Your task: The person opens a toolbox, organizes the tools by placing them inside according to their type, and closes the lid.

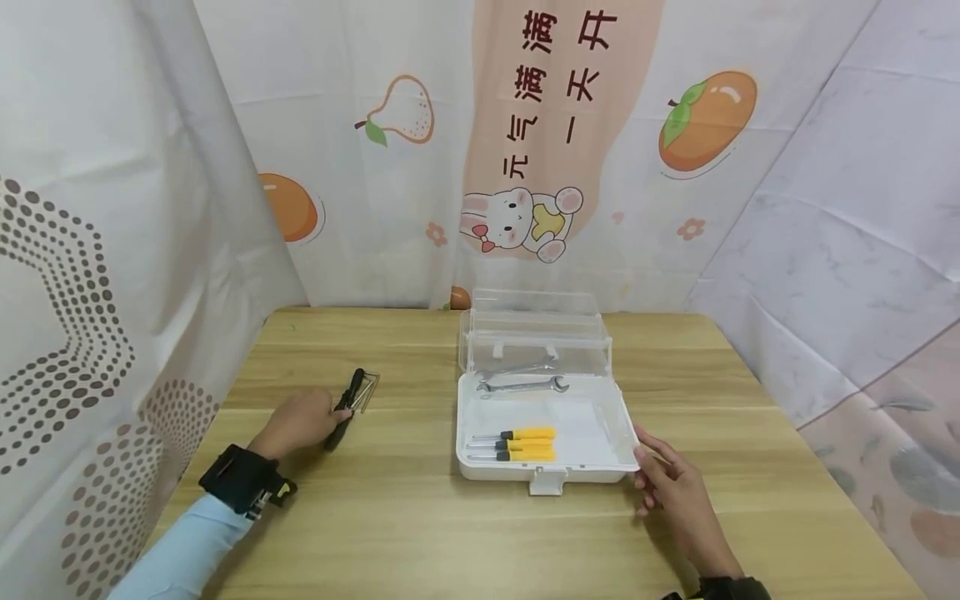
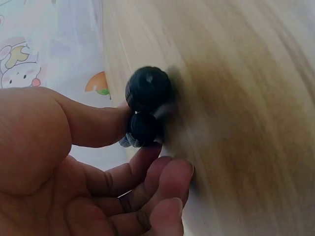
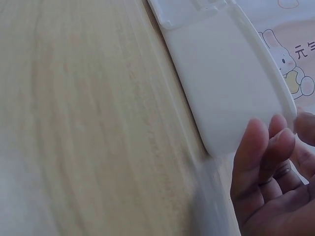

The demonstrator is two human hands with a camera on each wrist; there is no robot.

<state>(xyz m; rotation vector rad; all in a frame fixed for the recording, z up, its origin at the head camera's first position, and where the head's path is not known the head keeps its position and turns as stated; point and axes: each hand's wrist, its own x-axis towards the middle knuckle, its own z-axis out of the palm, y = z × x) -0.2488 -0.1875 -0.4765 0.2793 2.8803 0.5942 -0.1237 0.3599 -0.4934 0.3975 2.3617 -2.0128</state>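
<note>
At the left of the table, my left hand [image 1: 302, 422] pinches black-handled screwdrivers [image 1: 338, 432] between thumb and fingers. Two round, ribbed handle ends [image 2: 147, 90] show in the left wrist view. Thin L-shaped hex keys [image 1: 370, 392] lie beside them; whether the hand also holds these, I cannot tell. My right hand [image 1: 675, 492] grips the front right corner of a white toolbox [image 1: 547, 475], thumb at the rim and other fingers outside the wall. Inside the box lie three yellow-handled screwdrivers [image 1: 528, 444] and, towards the back, a wrench [image 1: 522, 386].
The toolbox's clear lid [image 1: 536, 325] stands open at the back, near the printed curtain [image 1: 375, 208]. A second wrench shape [image 1: 517, 367] shows at the lid's base, possibly a reflection. A latch [image 1: 548, 481] hangs at the box front. Wooden tabletop [image 1: 405, 517] lies between the hands.
</note>
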